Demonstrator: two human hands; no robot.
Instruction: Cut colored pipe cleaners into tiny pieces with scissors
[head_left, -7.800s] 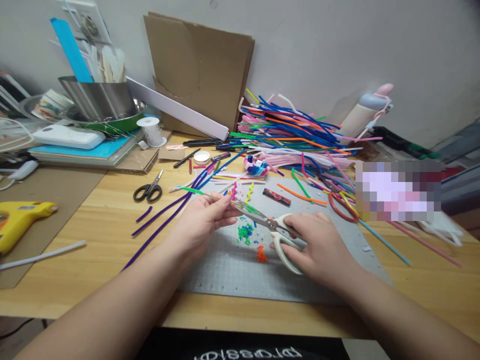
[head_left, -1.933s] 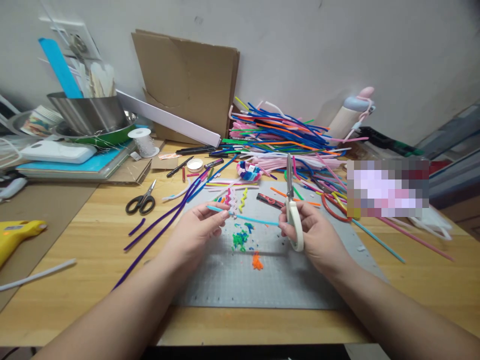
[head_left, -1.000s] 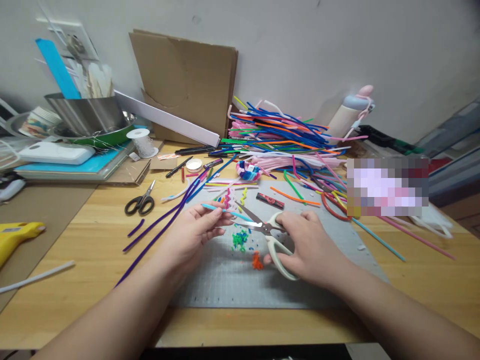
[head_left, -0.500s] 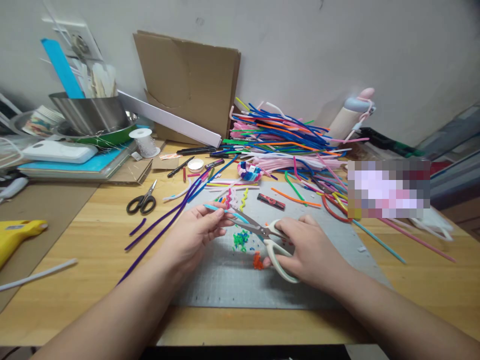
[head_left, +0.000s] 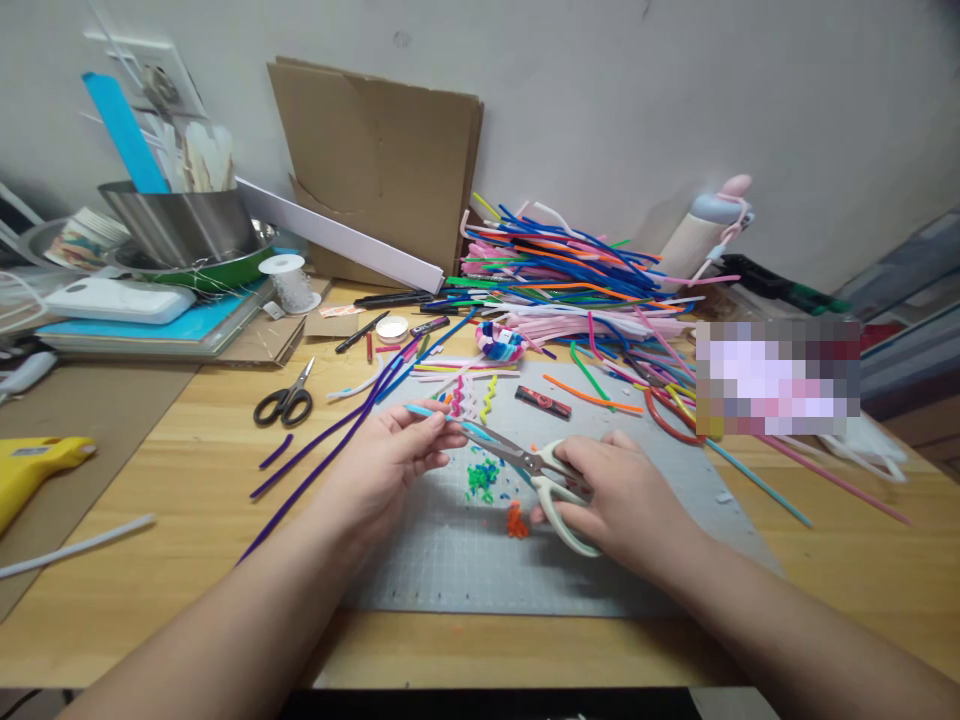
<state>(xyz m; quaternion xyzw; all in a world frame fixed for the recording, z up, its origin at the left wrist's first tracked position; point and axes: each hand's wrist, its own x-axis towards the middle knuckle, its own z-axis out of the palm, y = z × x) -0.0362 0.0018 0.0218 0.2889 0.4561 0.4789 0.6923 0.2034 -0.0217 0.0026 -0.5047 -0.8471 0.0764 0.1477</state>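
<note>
Pinched in my left hand (head_left: 409,440) is a light blue pipe cleaner (head_left: 420,411), which runs right along the blades of a pair of scissors. My right hand (head_left: 619,495) grips these white-handled scissors (head_left: 531,464) by their loops, blades pointing left toward my left fingertips. The blades lie close together against the pipe cleaner. Below them, on the grey cutting mat (head_left: 450,580), are green and blue fuzz clippings (head_left: 484,480) and a small heap of orange clippings (head_left: 516,522). Pink, white and yellow zigzag pieces (head_left: 489,398) lie just beyond the blades.
A big pile of coloured pipe cleaners (head_left: 570,260) lies at the back. Black-handled scissors (head_left: 283,402) and purple pipe cleaners (head_left: 322,445) are on the left, with a yellow glue gun (head_left: 37,470) farther out. A black-and-red tube (head_left: 543,403) rests on the mat.
The scissor blades have closed somewhat around the light blue pipe cleaner, and the handle loops have drawn nearer each other. My left hand has hardly moved.
</note>
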